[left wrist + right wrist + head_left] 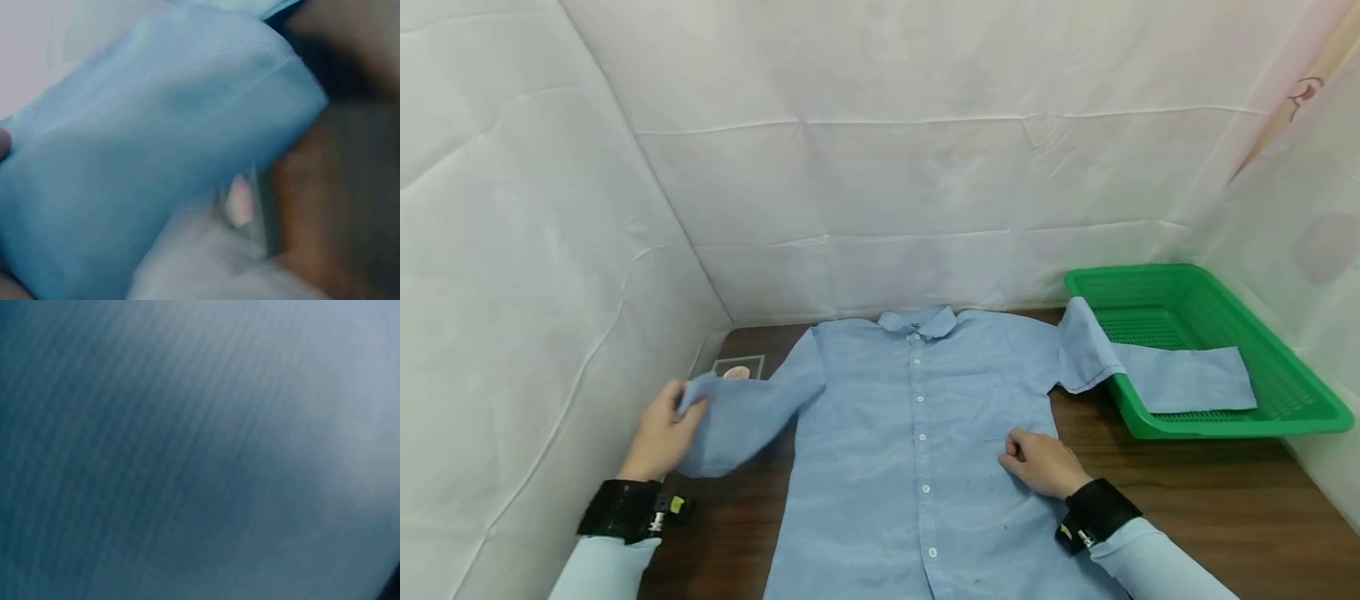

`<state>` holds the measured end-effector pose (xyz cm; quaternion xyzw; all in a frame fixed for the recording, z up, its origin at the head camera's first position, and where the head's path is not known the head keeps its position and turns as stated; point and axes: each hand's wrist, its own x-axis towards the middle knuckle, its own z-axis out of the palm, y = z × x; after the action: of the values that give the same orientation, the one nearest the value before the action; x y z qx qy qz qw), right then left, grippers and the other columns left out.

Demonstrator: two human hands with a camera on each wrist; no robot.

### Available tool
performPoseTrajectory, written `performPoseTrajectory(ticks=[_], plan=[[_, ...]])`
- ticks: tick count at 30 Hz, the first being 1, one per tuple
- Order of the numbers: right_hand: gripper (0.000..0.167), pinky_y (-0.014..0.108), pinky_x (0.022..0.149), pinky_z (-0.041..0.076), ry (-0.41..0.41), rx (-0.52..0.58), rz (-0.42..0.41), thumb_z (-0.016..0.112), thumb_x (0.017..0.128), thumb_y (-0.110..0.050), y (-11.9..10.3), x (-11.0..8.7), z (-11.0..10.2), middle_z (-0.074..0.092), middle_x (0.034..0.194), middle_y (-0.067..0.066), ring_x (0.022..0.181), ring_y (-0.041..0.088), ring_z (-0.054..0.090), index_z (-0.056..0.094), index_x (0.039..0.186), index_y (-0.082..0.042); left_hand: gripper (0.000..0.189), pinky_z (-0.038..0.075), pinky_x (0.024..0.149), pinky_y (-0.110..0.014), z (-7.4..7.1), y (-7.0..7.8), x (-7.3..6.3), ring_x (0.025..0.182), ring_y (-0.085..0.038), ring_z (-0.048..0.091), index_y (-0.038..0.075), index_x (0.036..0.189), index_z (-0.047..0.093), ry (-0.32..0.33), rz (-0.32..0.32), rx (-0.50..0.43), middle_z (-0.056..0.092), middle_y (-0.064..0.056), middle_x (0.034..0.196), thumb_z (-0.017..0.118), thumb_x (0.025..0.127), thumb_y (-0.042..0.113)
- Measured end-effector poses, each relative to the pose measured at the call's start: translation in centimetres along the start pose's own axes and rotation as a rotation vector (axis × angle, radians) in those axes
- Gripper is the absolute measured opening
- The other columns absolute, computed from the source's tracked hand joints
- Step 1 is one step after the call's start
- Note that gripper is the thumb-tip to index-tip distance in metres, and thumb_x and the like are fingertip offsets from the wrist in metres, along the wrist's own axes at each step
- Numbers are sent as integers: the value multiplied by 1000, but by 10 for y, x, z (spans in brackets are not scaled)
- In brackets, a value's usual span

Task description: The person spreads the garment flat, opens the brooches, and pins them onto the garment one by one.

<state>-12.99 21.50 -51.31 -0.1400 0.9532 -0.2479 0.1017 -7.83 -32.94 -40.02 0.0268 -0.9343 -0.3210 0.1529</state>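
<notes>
Head view. From where I stand: one blue shirt (857, 433), laid front up on the table (1195, 492), long axis along its button placket (922, 437), collar (928, 322) at the far end. Landmark for all places: the placket.

Item: held sleeve (737, 425), left of the placket. Its end is pinched between thumb and fingers of the left hand (664, 429); from that grip it runs rightward and away to the shoulder. The left hand is much the nearer to it.

Item: right hand (1043, 464), just right of the placket at the shirt front, fingers curled; whether they pinch cloth, I cannot tell.

Item: other sleeve (1084, 346), farther right of the placket, bent up against a green basket (1311, 408), plastic, mesh-bottomed, flared. Matching blue cloth (1202, 379) lies flat inside; its join to the sleeve is unclear.

Sundries: table of dark brown wood grain; small pale-edged square with a pinkish disc (737, 372), beyond the held sleeve; creased white sheeting (887, 183) behind the collar.

Left wrist view. Held sleeve, smooth woven cloth, broad and tapering; a fingertip at its edge; the disc blurred.

Right wrist view. Blue cloth only, faint slanting lines, out of focus; no fingers visible.
</notes>
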Motion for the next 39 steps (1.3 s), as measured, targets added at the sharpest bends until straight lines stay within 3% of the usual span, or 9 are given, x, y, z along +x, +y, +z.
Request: performPoseTrajectory(ticks=[7, 11, 14, 19, 24, 28, 32, 35, 39], plan=[[21, 29, 52, 33, -6, 5, 12, 66, 91, -27, 1, 1, 0, 46, 62, -4, 53, 13, 43, 52, 77, -21, 16, 28, 46, -28, -52, 21, 9, 54, -11, 34, 2, 93, 45, 109, 98, 13, 39, -9, 72, 52, 98, 16], [21, 29, 52, 33, -7, 6, 11, 66, 91, -27, 2, 1, 0, 46, 62, -4, 53, 13, 43, 52, 77, -21, 21, 31, 56, -21, -66, 19, 13, 84, -15, 57, 5, 76, 41, 73, 197, 43, 62, -19, 104, 56, 91, 2], [21, 29, 52, 33, -8, 6, 14, 66, 91, -27, 2, 0, 0, 46, 62, -4, 54, 13, 43, 52, 77, -21, 33, 32, 63, -19, -63, 14, 10, 102, -23, 55, 9, 65, 33, -21, 295, 54, 60, -17, 125, 54, 77, -14], [21, 29, 52, 33, -5, 7, 19, 66, 90, -26, 3, 0, -1, 46, 62, -4, 54, 12, 43, 52, 76, -20, 41, 32, 56, -20, -29, 2, -5, 72, -9, 53, 16, 60, 31, -194, 361, 113, 63, 4, 82, 51, 62, -19], [21, 28, 51, 33, -4, 8, 18, 66, 90, -27, 2, 0, -1, 46, 62, -4, 53, 12, 43, 52, 76, -20, 42, 26, 51, -21, 0, -11, -19, 59, -8, 35, 19, 59, 31, -256, 292, 238, 37, 10, 66, 51, 59, -18], [21, 28, 51, 33, -12, 16, 27, 66, 90, -28, 1, 0, 0, 46, 61, -4, 53, 12, 43, 52, 76, -21, 40, 31, 53, -24, 11, -13, -26, 62, -12, 39, 18, 63, 37, -322, 184, 311, 41, 6, 70, 59, 59, -16], [21, 28, 51, 32, -23, 20, 33, 66, 91, -28, 0, 0, -1, 46, 62, -4, 53, 12, 43, 52, 76, -20, 44, 45, 62, -32, 24, -12, -36, 69, -13, 48, 17, 87, 50, -459, 64, 347, 54, 3, 80, 77, 61, -5], [21, 28, 52, 32, -23, 16, 27, 66, 91, -27, 0, 0, -1, 46, 62, -4, 54, 13, 43, 52, 76, -20, 58, 51, 74, -41, 33, -16, -46, 79, -13, 55, 19, 106, 54, -555, 25, 362, 63, 0, 94, 89, 60, 12], [21, 28, 52, 32, -22, 11, 27, 66, 91, -27, -2, 1, -1, 46, 63, -4, 54, 13, 43, 52, 76, -20, 69, 50, 77, -47, 41, -21, -61, 84, -16, 57, 21, 107, 59, -695, 11, 343, 64, 2, 98, 93, 51, 43]])
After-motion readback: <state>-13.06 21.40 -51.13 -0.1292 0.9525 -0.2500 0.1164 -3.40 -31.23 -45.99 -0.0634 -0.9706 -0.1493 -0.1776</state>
